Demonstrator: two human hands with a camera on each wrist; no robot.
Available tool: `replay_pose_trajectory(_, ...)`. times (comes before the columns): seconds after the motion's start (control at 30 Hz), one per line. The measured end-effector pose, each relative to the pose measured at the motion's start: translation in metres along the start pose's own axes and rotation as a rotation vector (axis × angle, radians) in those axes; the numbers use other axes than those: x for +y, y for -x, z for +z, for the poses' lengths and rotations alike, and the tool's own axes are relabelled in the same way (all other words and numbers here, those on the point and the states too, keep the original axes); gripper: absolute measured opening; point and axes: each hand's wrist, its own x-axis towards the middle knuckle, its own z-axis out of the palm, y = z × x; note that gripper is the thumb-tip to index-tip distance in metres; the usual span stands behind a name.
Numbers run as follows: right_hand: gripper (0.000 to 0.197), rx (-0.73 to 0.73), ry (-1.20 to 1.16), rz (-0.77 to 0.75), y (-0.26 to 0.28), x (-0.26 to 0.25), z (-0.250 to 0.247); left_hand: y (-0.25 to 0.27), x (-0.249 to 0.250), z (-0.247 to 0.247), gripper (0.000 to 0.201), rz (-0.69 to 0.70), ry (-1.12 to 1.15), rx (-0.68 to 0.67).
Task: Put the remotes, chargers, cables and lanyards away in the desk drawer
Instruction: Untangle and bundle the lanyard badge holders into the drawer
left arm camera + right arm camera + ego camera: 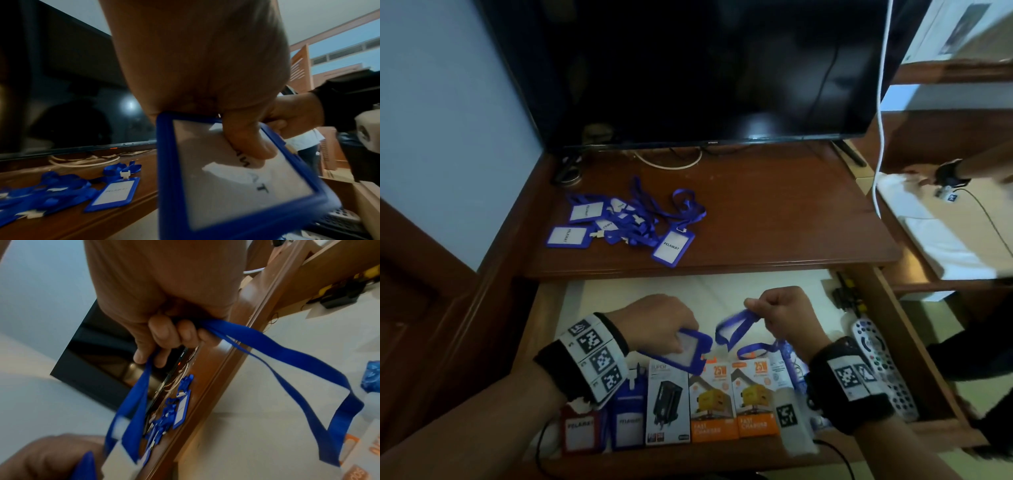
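Lanyard with a blue plastic badge holder (pixel 676 349) and blue fabric strap (pixel 736 323) hangs over the open wooden drawer (pixel 887 322), lower centre of the head view. Left hand (pixel 659 322) pinches the holder's upper edge; right hand (pixel 787 313) has its grip curled round the gathered strap, so the strap runs left to right between them. More blue lanyards (pixel 626 222) lie in a tangle on the worktop (pixel 774 212) above, left of centre, nearer the left hand

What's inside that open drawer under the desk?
In the drawer: a red badge holder, a blue one, a black charger box, two orange charger boxes and a grey remote. The wrists cover part of the front row.
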Motion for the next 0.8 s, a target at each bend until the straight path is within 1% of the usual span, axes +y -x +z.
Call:
replay_pose_trajectory(0.1, 0.033, -0.027, 0.077, -0.043, -0.003, -0.003, 0.018, -0.003, 0.008, 0.002, 0.018, 0.054, -0.021, -0.036)
replay_pose_trajectory(0.17, 0.033, -0.056, 0.126, -0.064, -0.005, -0.002, 0.027, -0.007, 0.013, 0.003, 0.019, 0.064, -0.009, -0.049)
replay_pose_trajectory(0.23, 0.033, -0.068, 0.127, -0.048, -0.008, 0.001, 0.031, -0.011, 0.014, 0.004, 0.017, 0.054, 0.014, -0.048)
replay_pose_trajectory(0.3, 0.034, -0.032, 0.091, -0.023, -0.012, 0.005, 0.027, -0.012, 0.01, 0.005, 0.015, 0.027, 0.068, -0.04)
replay_pose_trajectory(0.37, 0.035, 0.053, 0.05, -0.014, -0.018, 0.012, 0.017, -0.011, 0.001, 0.007, 0.013, -0.021, 0.156, -0.028)
replay_pose_trajectory(0.43, 0.035, 0.145, -0.064, 0.055, -0.021, 0.027, 0.004, -0.007, -0.012, 0.01, 0.007, -0.08, 0.323, 0.018)
replay_pose_trajectory(0.5, 0.04, 0.204, -0.189, 0.134, -0.021, 0.044, -0.008, -0.003, -0.025, 0.014, 0.003, -0.177, 0.545, 0.108)
replay_pose_trajectory(0.57, 0.045, 0.215, -0.217, 0.178, -0.019, 0.058, -0.016, 0.001, -0.037, 0.02, 0.011, -0.311, 0.774, 0.212)
replay_pose_trajectory(0.63, 0.044, 0.222, -0.188, 0.188, -0.019, 0.067, -0.018, 0.003, -0.046, 0.025, 0.014, -0.413, 0.951, 0.321)
replay_pose_trajectory(0.7, 0.039, 0.214, -0.127, 0.156, -0.02, 0.071, -0.015, 0.004, -0.051, 0.026, 0.014, -0.456, 1.015, 0.401)
replay_pose_trajectory(0.73, 0.033, 0.191, -0.099, 0.131, -0.02, 0.07, -0.012, 0.003, -0.05, 0.025, 0.016, -0.457, 1.017, 0.414)
replay_pose_trajectory(0.8, 0.02, 0.122, -0.08, 0.084, -0.018, 0.059, -0.002, 0.001, -0.046, 0.021, 0.016, -0.428, 1.001, 0.395)
